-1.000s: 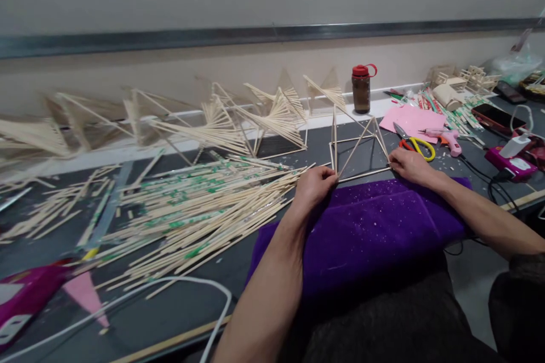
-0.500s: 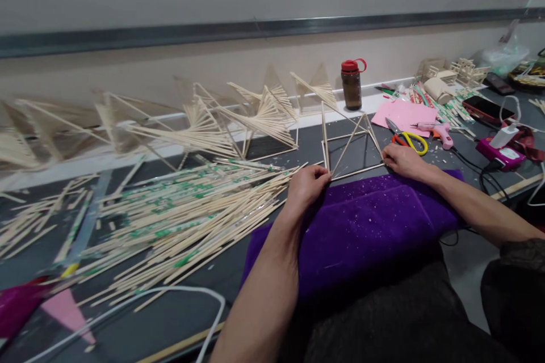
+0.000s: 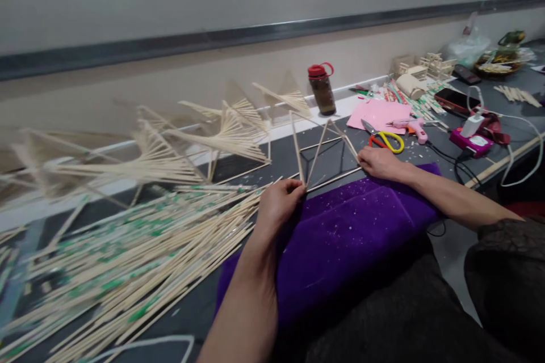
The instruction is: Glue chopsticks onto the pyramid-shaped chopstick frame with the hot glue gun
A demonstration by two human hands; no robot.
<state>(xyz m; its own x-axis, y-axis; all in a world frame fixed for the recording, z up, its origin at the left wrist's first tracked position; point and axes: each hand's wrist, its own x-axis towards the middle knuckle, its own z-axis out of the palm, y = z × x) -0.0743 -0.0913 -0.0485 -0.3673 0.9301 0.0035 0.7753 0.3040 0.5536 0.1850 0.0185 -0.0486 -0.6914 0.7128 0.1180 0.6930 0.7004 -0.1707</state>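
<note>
Between my hands stands a frame of thin wooden sticks (image 3: 334, 180), with slanting pieces that rise from its base. My left hand (image 3: 279, 204) pinches its near left corner. At the near right corner my right hand (image 3: 377, 163) has its fingers closed on the same frame. A purple cloth (image 3: 340, 238) dotted with pale crumbs lies just in front of it, under my forearms. Yellow-and-red-handled scissors (image 3: 389, 140) lie beyond my right hand, beside a pink glue gun (image 3: 413, 126).
Bundles of loose sticks (image 3: 162, 255) cover the table on the left. Fan-like stick models (image 3: 230, 130) line the wall. Behind the frame stands a red-capped bottle (image 3: 322, 91). Pink paper (image 3: 378, 113), a phone (image 3: 457, 101) and a purple power adapter (image 3: 470, 142) with cables lie to the right.
The view has turned to the right, so everything sits further left in the picture. Both hands keep their hold on the stick frame, which stays in about the same place on the table.
</note>
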